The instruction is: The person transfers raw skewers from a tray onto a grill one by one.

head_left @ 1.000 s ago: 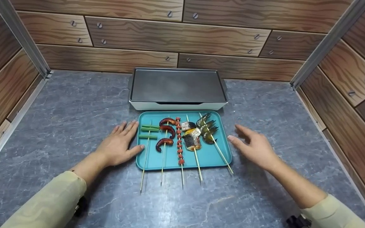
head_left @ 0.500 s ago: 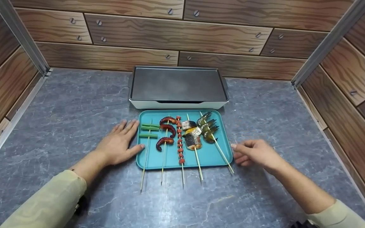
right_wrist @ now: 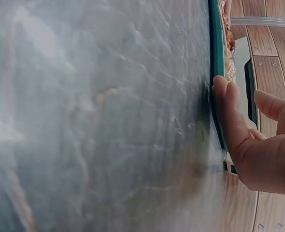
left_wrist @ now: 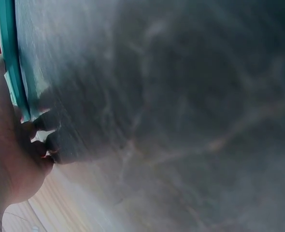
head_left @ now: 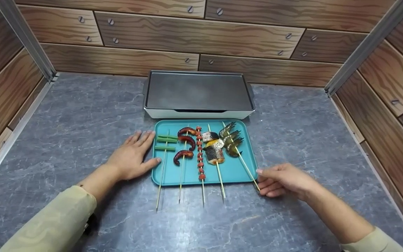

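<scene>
Teal tray (head_left: 234,171) sits on a grey marble-patterned counter (head_left: 82,115), just in front of a flat metal griddle (head_left: 198,91). Five skewers lie on it. Left hand (head_left: 129,157) rests flat beside the tray's left edge, fingers straight, thumb touching the rim. Right hand (head_left: 283,180) lies at the tray's near right corner, fingers loosely curled beside the end of the rightmost skewer (head_left: 238,154); whether they pinch it is unclear.
</scene>
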### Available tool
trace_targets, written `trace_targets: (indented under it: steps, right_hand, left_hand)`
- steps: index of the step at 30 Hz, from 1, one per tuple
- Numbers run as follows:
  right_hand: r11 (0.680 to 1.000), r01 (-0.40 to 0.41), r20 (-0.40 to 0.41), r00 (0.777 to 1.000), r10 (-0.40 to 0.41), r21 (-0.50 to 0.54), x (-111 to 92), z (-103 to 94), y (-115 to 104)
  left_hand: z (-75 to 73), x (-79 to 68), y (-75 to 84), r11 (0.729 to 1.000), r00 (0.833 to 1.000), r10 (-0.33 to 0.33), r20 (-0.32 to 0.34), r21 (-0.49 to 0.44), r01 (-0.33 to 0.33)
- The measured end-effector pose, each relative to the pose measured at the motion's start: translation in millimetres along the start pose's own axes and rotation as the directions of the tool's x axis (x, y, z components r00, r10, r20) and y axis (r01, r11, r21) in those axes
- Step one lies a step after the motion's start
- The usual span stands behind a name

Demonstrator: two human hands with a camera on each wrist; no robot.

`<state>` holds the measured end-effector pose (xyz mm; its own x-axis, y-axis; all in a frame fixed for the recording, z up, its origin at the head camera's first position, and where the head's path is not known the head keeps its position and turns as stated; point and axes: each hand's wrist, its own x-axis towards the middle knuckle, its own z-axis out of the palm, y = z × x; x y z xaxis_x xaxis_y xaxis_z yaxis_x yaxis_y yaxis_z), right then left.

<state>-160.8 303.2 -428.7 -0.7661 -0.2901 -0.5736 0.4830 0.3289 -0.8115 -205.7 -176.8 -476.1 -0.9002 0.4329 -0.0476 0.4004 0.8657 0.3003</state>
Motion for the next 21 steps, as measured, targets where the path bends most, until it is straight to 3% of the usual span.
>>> trace_targets:
  steps: [9,21]
  right_hand:
    - [0.988,-0.073,0.066,0.996,0.065,0.133,2,2.4,7]
    - [0.973,-0.111,0.176,0.982,0.075,0.203,8,7.2,14]
  left_hand:
    - [-1.3,0.3,-0.2,1.0,1.0,-0.001,0.006,0.003,0.001]
    - [-1.2,-0.5,0.6,1.0,1.0,0.015,-0.004,0.006,-0.015]
